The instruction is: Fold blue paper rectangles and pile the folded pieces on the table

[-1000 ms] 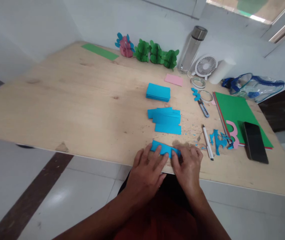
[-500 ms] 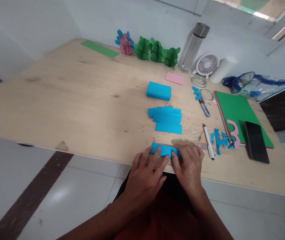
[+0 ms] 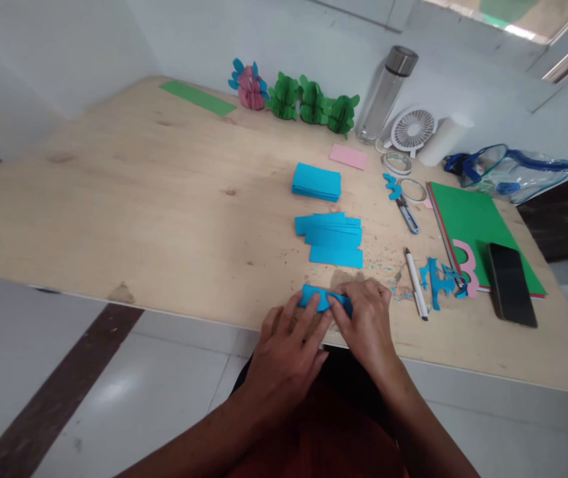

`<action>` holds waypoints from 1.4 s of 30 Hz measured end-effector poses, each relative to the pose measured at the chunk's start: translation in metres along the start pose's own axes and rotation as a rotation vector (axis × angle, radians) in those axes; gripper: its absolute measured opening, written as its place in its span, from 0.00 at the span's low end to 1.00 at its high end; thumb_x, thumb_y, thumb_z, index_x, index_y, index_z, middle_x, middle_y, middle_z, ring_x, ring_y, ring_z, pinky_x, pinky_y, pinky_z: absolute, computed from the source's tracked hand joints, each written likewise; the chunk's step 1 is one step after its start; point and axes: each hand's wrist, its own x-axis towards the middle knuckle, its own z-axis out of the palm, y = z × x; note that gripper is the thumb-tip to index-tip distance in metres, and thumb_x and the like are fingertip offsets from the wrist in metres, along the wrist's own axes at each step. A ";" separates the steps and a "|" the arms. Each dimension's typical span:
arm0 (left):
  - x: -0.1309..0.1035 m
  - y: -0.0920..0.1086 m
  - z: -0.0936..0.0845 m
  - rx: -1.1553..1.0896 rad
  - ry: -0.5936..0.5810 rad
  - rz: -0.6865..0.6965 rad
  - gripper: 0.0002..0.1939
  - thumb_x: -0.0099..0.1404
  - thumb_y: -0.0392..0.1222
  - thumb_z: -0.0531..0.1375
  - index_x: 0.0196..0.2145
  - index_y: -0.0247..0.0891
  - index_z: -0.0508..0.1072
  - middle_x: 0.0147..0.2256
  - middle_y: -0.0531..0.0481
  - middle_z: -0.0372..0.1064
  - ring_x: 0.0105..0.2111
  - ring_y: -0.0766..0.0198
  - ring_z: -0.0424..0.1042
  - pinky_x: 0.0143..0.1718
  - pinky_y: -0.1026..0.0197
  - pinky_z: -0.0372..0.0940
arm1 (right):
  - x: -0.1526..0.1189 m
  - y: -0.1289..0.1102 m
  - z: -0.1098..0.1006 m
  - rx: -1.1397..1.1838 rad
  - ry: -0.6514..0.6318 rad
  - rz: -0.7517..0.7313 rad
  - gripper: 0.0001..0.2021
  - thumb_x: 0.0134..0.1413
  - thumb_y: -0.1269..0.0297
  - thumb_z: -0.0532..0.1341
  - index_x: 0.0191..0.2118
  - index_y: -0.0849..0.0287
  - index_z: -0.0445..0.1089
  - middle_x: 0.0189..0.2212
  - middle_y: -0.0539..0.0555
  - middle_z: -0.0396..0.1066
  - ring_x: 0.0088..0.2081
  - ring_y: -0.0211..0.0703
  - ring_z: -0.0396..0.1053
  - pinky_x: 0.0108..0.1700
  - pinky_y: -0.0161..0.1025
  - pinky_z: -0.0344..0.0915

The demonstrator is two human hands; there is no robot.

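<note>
A blue paper strip [image 3: 319, 297] lies at the table's near edge, its right end bent over or lifted under my fingers. My left hand [image 3: 291, 352] rests on it with fingers spread, fingertips pressing the strip to the wood. At the right end, my right hand [image 3: 366, 315] has its thumb and fingers closed on the paper, thumb close to the left fingertips. Beyond them lie several loose blue strips [image 3: 333, 237], overlapping, and a neat stack of blue paper [image 3: 316, 181]. The underside of the held strip is hidden.
To the right are a pen [image 3: 416, 285], blue scraps [image 3: 438, 282], a cutter [image 3: 407, 214], a phone [image 3: 513, 285] and green sheets [image 3: 483, 226]. Along the wall stand green paper figures [image 3: 312, 101], a pink one [image 3: 250, 89], a bottle [image 3: 386, 99] and a small fan [image 3: 413, 129].
My right hand has slid left along the blue paper strip, its thumb now nearer my left fingers, and less of the strip shows. The left hand has hardly moved.
</note>
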 end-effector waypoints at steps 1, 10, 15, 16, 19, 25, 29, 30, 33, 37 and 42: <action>0.000 0.000 0.000 -0.001 -0.002 -0.001 0.24 0.66 0.48 0.55 0.59 0.44 0.64 0.61 0.46 0.59 0.60 0.47 0.56 0.56 0.47 0.51 | 0.002 0.000 0.000 0.003 -0.014 0.006 0.08 0.61 0.61 0.57 0.32 0.56 0.70 0.30 0.51 0.73 0.36 0.46 0.64 0.44 0.43 0.48; 0.003 0.000 -0.002 -0.008 0.009 -0.001 0.23 0.66 0.47 0.54 0.58 0.43 0.65 0.60 0.45 0.60 0.60 0.47 0.56 0.55 0.47 0.52 | 0.010 -0.002 -0.002 -0.044 -0.070 0.012 0.08 0.59 0.63 0.58 0.29 0.56 0.69 0.26 0.50 0.71 0.34 0.45 0.64 0.42 0.41 0.47; 0.003 -0.001 -0.002 0.000 0.008 0.003 0.24 0.65 0.47 0.55 0.58 0.43 0.65 0.61 0.45 0.59 0.60 0.47 0.56 0.55 0.47 0.52 | 0.011 -0.003 -0.002 -0.078 -0.067 -0.018 0.10 0.61 0.63 0.56 0.29 0.56 0.68 0.26 0.50 0.71 0.34 0.46 0.64 0.42 0.41 0.46; 0.003 -0.001 -0.002 0.001 0.005 0.004 0.24 0.65 0.47 0.55 0.58 0.44 0.65 0.61 0.45 0.59 0.60 0.47 0.56 0.55 0.47 0.52 | 0.011 -0.003 -0.002 -0.081 -0.067 -0.021 0.10 0.61 0.63 0.56 0.29 0.56 0.67 0.26 0.50 0.71 0.34 0.46 0.64 0.42 0.41 0.46; 0.003 -0.001 -0.003 -0.009 0.001 0.001 0.23 0.66 0.47 0.54 0.58 0.44 0.65 0.60 0.45 0.60 0.60 0.47 0.56 0.55 0.47 0.52 | 0.011 -0.003 -0.002 -0.075 -0.067 -0.025 0.11 0.61 0.63 0.55 0.28 0.56 0.67 0.25 0.50 0.71 0.33 0.46 0.64 0.41 0.42 0.47; 0.005 -0.001 -0.005 -0.016 0.011 0.003 0.21 0.67 0.46 0.53 0.57 0.43 0.67 0.61 0.44 0.59 0.60 0.48 0.57 0.55 0.47 0.51 | 0.012 -0.004 -0.003 -0.101 -0.072 -0.027 0.09 0.60 0.63 0.57 0.28 0.56 0.66 0.26 0.50 0.71 0.34 0.45 0.65 0.40 0.42 0.47; 0.004 -0.002 -0.003 0.006 0.022 0.009 0.21 0.66 0.46 0.53 0.55 0.43 0.68 0.60 0.43 0.60 0.60 0.49 0.57 0.55 0.48 0.52 | 0.013 -0.004 -0.003 -0.101 -0.112 -0.023 0.07 0.59 0.64 0.58 0.29 0.56 0.67 0.27 0.51 0.73 0.35 0.47 0.65 0.41 0.42 0.47; 0.004 -0.003 -0.002 0.012 0.023 0.011 0.21 0.66 0.46 0.53 0.55 0.43 0.68 0.60 0.43 0.61 0.60 0.49 0.57 0.55 0.48 0.51 | 0.014 -0.004 -0.003 -0.099 -0.116 -0.022 0.06 0.58 0.65 0.58 0.30 0.56 0.67 0.27 0.51 0.73 0.35 0.47 0.65 0.41 0.42 0.47; 0.003 -0.004 -0.001 0.033 0.028 0.014 0.21 0.66 0.47 0.53 0.55 0.43 0.68 0.60 0.43 0.61 0.60 0.49 0.57 0.55 0.48 0.51 | 0.014 -0.003 -0.003 -0.092 -0.109 -0.023 0.06 0.58 0.65 0.59 0.30 0.56 0.67 0.27 0.51 0.73 0.35 0.47 0.65 0.41 0.42 0.47; 0.003 -0.004 -0.003 0.056 0.023 0.011 0.21 0.67 0.47 0.52 0.56 0.44 0.67 0.60 0.42 0.61 0.59 0.50 0.59 0.54 0.49 0.52 | 0.015 -0.003 -0.003 -0.098 -0.094 -0.040 0.06 0.58 0.65 0.58 0.29 0.56 0.66 0.27 0.50 0.73 0.35 0.46 0.66 0.40 0.42 0.47; 0.003 -0.004 -0.004 0.086 0.019 0.014 0.21 0.66 0.47 0.53 0.56 0.44 0.68 0.60 0.42 0.61 0.58 0.50 0.60 0.54 0.49 0.52 | 0.015 -0.003 -0.003 -0.125 -0.096 -0.048 0.06 0.58 0.66 0.58 0.29 0.55 0.65 0.27 0.50 0.72 0.35 0.46 0.66 0.40 0.42 0.47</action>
